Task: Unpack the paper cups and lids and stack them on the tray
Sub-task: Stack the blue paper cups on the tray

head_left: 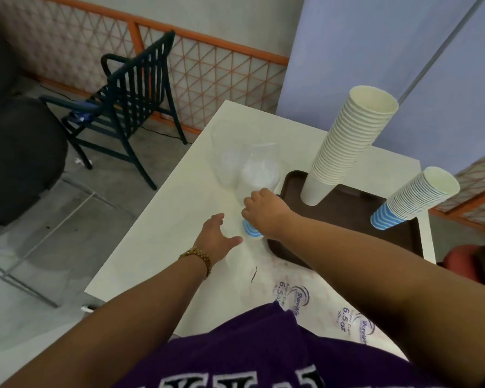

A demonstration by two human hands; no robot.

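Right hand (263, 211) has its fingers (249, 204) curled down around something clear, looks like the plastic sleeve (245, 161) that billows up see-through behind the knuckles, with a blue-striped cup (251, 231) poking out just under the wrist, so I'd guess there's a short stack still wrapped in there. Left hand (217, 238) is flat-ish with fingers spread apart, hovering just beside that cup over the white bench (179, 219), holding nothing. The wrapped cup sits on the bench right at the left edge of the brown tray (347, 214), not on it yet. Already standing on the tray are a tall white cup stack (347, 141) and a shorter blue-striped stack (415, 200), both base down and mouth up, long axis upright (they look splayed outward, but I think that's mostly the wide lens). The cup in hand seems upright too, base on the bench, though the hand hides most of it. Risk-wise: that tall white stack is close to the right forearm, so one careless swing while tugging the plastic off could topple it. The sleeve is also slippery and clingy, so yanking it could drag the cups over sideways. Empty printed wrappers (345, 315) lie near the bench's front edge.
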